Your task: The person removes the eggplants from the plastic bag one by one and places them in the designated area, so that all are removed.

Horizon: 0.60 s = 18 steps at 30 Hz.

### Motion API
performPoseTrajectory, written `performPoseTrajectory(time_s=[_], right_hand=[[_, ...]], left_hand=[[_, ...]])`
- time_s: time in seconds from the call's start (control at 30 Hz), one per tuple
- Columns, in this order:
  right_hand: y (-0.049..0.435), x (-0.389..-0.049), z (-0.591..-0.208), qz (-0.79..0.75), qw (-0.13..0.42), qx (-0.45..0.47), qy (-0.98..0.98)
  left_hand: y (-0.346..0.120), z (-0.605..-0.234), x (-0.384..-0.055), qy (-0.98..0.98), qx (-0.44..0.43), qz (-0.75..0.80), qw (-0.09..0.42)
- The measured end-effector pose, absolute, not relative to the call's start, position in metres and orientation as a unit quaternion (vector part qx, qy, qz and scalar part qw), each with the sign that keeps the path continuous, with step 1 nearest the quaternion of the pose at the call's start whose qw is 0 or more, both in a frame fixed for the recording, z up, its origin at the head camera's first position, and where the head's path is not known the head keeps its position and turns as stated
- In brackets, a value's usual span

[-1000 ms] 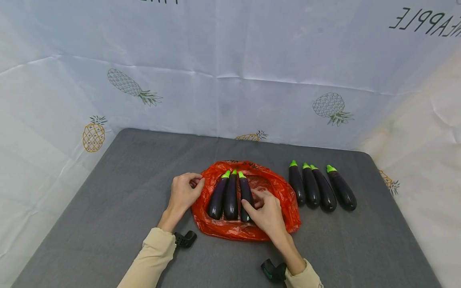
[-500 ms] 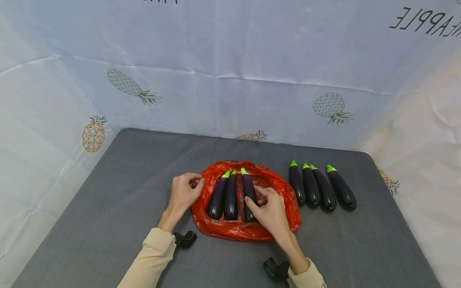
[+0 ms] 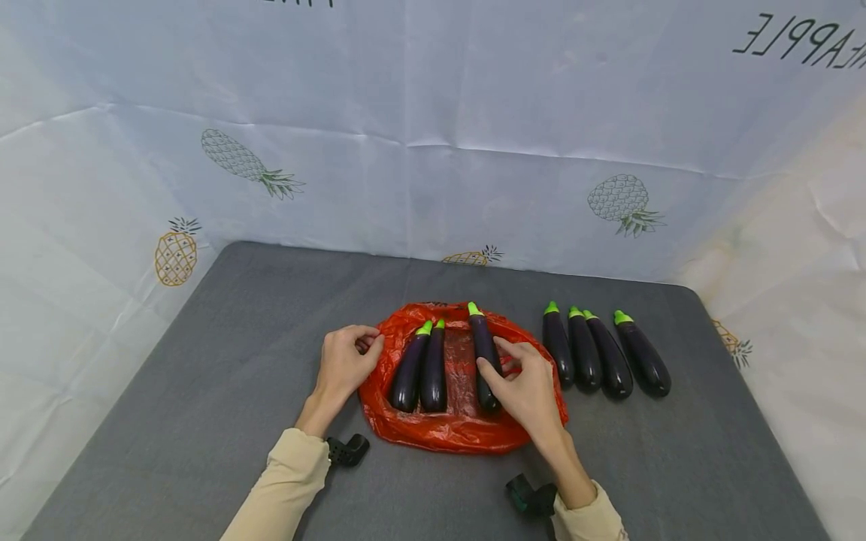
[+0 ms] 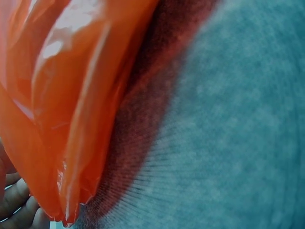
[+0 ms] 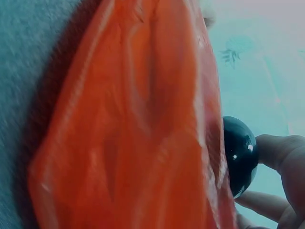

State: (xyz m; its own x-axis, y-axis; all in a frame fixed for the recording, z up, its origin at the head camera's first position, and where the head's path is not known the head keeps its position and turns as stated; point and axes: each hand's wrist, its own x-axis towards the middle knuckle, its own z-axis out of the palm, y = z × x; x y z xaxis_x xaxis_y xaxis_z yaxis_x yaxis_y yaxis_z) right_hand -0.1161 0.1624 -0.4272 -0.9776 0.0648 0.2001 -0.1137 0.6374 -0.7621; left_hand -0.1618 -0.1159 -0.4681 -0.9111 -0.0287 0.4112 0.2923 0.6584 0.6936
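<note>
A red plastic bag point(image 3: 440, 436) lies spread on the table with its mouth facing up. Two eggplants point(image 3: 409, 373) with green stem ends rest side by side in its left half. My right hand point(image 3: 526, 382) grips a third eggplant point(image 3: 484, 353) between thumb and fingers, over the bag's right half. In the right wrist view the dark rounded end of that eggplant point(image 5: 239, 157) shows past the bag's edge. At the bag's left rim my left hand point(image 3: 346, 361) pinches the plastic. The left wrist view has some fingers point(image 4: 19, 205) of that hand partly behind the bag.
Several more eggplants point(image 3: 585, 353) lie in a row on the grey table point(image 3: 223, 421), just right of the bag. A pineapple-printed cloth point(image 3: 433, 113) hangs behind the table. Each wrist wears a black device point(image 3: 348, 450).
My right hand has moved right and slightly away from me with the third eggplant, widening the gap to the other two. My left hand has stayed at the bag's rim.
</note>
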Motion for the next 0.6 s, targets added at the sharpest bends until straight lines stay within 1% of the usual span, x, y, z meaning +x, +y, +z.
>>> performPoseTrajectory(time_s=[0.3, 0.6], right_hand=[[0.174, -0.119, -0.419, 0.424, 0.113, 0.007, -0.898], [0.188, -0.124, -0.413, 0.411, 0.151, 0.009, -0.899]], left_hand=[[-0.116, -0.468, -0.161, -0.888, -0.076, -0.406, 0.201], [-0.116, -0.469, -0.162, -0.889, -0.074, -0.406, 0.198]])
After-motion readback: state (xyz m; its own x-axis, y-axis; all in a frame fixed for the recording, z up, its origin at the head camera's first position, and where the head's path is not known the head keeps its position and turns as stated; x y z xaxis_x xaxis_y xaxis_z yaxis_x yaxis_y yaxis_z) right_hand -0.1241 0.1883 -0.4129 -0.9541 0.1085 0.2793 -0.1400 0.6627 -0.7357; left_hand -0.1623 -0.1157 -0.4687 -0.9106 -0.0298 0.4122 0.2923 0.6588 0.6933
